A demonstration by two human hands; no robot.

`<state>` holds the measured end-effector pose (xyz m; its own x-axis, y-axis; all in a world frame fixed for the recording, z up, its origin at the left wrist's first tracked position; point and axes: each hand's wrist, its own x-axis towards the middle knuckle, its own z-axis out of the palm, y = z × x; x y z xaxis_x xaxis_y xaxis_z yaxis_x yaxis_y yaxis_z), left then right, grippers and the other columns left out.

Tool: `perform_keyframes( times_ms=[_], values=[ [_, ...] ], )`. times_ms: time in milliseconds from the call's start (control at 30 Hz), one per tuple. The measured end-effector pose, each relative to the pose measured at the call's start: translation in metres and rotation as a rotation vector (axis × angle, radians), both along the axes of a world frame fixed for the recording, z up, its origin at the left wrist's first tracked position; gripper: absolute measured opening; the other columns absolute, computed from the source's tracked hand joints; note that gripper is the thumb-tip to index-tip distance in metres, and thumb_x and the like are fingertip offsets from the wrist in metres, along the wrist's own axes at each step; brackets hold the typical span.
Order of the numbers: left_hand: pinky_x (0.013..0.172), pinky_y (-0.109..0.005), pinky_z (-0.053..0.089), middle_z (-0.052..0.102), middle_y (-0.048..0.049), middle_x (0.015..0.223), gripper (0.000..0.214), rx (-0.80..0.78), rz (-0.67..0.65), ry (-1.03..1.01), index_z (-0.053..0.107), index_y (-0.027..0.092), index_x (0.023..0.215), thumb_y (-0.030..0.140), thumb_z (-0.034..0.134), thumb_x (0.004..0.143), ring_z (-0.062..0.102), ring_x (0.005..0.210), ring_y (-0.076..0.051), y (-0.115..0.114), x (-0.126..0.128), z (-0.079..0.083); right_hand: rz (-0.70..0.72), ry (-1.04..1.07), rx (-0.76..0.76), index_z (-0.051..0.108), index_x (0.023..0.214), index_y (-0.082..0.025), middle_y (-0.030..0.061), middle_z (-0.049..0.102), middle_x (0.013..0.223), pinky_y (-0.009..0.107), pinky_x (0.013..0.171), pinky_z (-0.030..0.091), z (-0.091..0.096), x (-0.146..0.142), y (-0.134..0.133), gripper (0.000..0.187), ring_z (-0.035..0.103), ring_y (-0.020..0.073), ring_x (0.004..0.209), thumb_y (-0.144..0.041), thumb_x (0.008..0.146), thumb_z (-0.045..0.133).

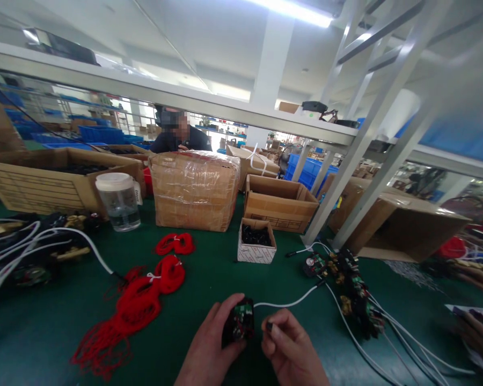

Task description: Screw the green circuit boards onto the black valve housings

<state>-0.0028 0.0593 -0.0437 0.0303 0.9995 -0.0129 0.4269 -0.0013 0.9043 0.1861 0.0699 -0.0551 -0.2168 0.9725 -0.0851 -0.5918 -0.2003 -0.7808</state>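
My left hand (213,343) is wrapped round a black device with a green circuit board (241,320), just above the green table. A white cable (287,304) runs from the device to the right. Beside it, my right hand (292,346) pinches a small black part (269,326) between thumb and forefinger, a little apart from the device. The part is too small to name more closely. Ahead of both hands stands a small white carton (256,253) holding many small black parts (256,234).
Red cord bundles (139,303) lie to the left. Similar boards with brass fittings (356,289) and white cables lie right. Behind stand a water jug (118,202), a taped box (195,190) and an open box (279,203). Another person's hand (481,281) is at far right; a person (181,136) sits behind.
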Motion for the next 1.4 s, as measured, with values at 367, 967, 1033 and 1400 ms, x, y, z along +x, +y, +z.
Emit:
perform_keyframes(
  times_ms=[367,967,1033,1400],
  values=[
    [0.115,-0.043,0.039,0.06,-0.005,0.141,0.075,-0.021,0.012,0.02,0.056,0.032,0.138,0.008,0.061,0.067,0.054,0.132,-0.025,-0.001,0.001,0.008,0.059,-0.421,0.144,0.067,0.095,-0.02,0.0024,0.071,0.067,0.027,0.063,0.048,0.027,0.007,0.004,0.036,0.066,0.0176,0.063,-0.053,0.085,0.076],
    [0.108,-0.04,0.044,0.062,-0.0054,0.133,0.068,-0.077,0.088,0.042,0.052,0.032,0.141,0.014,0.058,0.076,0.06,0.122,-0.025,-0.009,0.015,0.013,-0.285,-0.828,0.386,0.073,0.079,-0.023,0.0032,0.065,0.084,0.028,0.068,0.049,0.017,-0.015,-0.005,0.027,0.061,0.0199,0.075,-0.05,0.084,0.072],
    [0.108,-0.041,0.044,0.061,-0.0059,0.133,0.066,-0.075,0.099,0.051,0.052,0.032,0.142,0.015,0.058,0.078,0.06,0.122,-0.025,-0.01,0.017,0.011,-0.291,-0.841,0.376,0.074,0.08,-0.024,0.003,0.064,0.083,0.027,0.07,0.049,0.015,-0.017,-0.006,0.025,0.061,0.0204,0.077,-0.048,0.085,0.071],
    [0.108,-0.041,0.044,0.062,-0.0057,0.134,0.064,-0.07,0.112,0.063,0.054,0.032,0.14,0.016,0.058,0.078,0.06,0.122,-0.025,-0.009,0.019,0.007,-0.394,-0.853,0.317,0.074,0.083,-0.023,0.0044,0.065,0.085,0.031,0.073,0.051,0.001,-0.029,-0.008,0.034,0.061,0.0223,0.08,-0.057,0.087,0.067]
  ],
)
